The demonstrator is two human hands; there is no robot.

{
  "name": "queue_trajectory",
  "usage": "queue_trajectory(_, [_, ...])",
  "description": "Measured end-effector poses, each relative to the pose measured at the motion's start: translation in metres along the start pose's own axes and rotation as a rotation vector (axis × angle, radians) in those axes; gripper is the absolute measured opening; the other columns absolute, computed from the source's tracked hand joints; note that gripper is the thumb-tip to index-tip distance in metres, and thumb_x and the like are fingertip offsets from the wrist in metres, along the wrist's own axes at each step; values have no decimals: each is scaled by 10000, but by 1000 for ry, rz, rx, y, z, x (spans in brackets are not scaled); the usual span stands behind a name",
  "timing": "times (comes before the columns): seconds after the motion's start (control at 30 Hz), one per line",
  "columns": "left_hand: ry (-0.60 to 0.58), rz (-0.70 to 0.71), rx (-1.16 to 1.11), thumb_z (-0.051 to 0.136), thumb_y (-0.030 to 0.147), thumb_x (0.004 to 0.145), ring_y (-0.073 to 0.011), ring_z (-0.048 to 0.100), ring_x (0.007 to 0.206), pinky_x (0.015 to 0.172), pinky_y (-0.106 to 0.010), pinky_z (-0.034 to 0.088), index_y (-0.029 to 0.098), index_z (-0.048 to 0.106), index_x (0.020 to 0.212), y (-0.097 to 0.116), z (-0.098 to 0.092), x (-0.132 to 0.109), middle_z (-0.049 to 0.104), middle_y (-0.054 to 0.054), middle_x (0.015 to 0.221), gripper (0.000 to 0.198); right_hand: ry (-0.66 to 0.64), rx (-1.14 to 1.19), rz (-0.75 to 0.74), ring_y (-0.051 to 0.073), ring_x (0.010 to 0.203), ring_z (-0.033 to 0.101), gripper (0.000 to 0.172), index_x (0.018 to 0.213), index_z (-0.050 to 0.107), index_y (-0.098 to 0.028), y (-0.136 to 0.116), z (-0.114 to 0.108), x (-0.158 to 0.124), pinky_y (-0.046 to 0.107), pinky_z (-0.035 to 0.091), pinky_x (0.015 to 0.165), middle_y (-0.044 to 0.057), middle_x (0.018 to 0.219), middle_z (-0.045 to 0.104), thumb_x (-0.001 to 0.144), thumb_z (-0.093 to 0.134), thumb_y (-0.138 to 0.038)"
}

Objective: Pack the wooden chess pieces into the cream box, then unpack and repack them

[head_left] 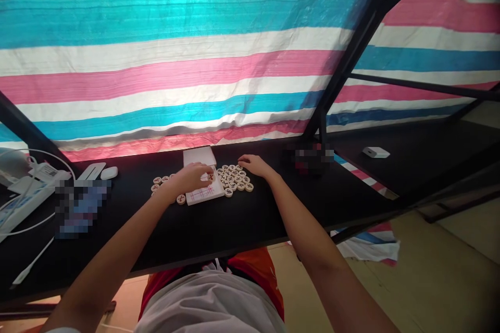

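My left hand is over a small white open box with pink lines marked inside. Between its thumb and fingers is a round xiangqi piece with a red character. To the right of the box, several pale xiangqi pieces lie close together. My right hand rests at their far right edge, fingers stretched out, fingertips at the nearest pieces. More pieces lie left of the box, partly hidden by my left hand and forearm. The white lid is behind the box.
On the black table, a power strip with white cables, a white earbud case and a blurred bluish item are at left. A dark blurred object and a white charger are at right. Black metal posts cross before a striped sheet.
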State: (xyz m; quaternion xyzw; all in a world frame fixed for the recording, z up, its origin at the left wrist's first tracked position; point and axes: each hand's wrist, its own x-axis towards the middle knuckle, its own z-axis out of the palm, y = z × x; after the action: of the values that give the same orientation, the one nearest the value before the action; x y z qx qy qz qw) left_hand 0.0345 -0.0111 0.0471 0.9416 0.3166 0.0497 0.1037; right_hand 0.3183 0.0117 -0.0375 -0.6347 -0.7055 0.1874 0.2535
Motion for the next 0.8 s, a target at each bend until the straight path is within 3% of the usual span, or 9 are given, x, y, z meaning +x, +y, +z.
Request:
queue_trajectory(0.1, [274,-140,-132,500,451,829,-213,597,950,855,-295,453,198,631,1098,-8,-19,-45,659,-64,1077,392,-3,-19,1,170,894,625,236,999,679,-199,-1,0,-1,259,457,810,38,986,699,849,536,-312])
queue_trajectory(0.17, [390,-256,-171,496,494,825,-208,593,958,859,-294,456,212,614,1129,-19,-22,-84,653,-55,1095,431,-5,-28,6,172,912,624,238,1007,679,-197,-2,-1,-2,263,457,822,40,1011,695,849,538,-308])
queue_trajectory(0.27, [503,-492,-178,513,523,782,-210,613,876,794,-295,475,193,617,1115,-41,-8,-135,674,-56,996,480,-6,-32,13,169,912,628,242,1021,676,-191,-5,-1,-3,263,458,830,44,1021,694,853,538,-297])
queue_trajectory(0.33, [538,-628,-166,513,527,760,-215,621,845,765,-298,478,174,618,1106,-55,8,-156,678,-64,971,505,-2,-33,14,168,909,629,241,1020,678,-190,-6,-1,-3,262,459,832,45,1021,695,855,537,-294])
queue_trajectory(0.5, [474,-795,-76,481,457,764,-226,621,856,747,-312,473,190,620,1102,-69,32,-170,666,-64,1003,452,-1,-27,17,170,905,630,237,1015,681,-187,-6,-1,-3,263,458,831,48,1012,698,850,542,-284])
queue_trajectory(0.7, [389,-679,-65,470,395,737,-246,585,965,823,-322,454,194,634,1070,-68,35,-167,649,-66,1036,422,0,-14,16,168,902,628,242,1018,679,-186,-5,-1,-3,262,459,827,46,1009,698,849,543,-293])
queue_trajectory(0.8, [352,-669,-39,468,376,726,-220,589,882,751,-297,453,217,646,1029,-66,35,-167,632,-41,961,385,5,-9,18,170,918,623,232,1007,682,-193,-4,0,-2,268,454,841,45,1014,696,848,546,-293])
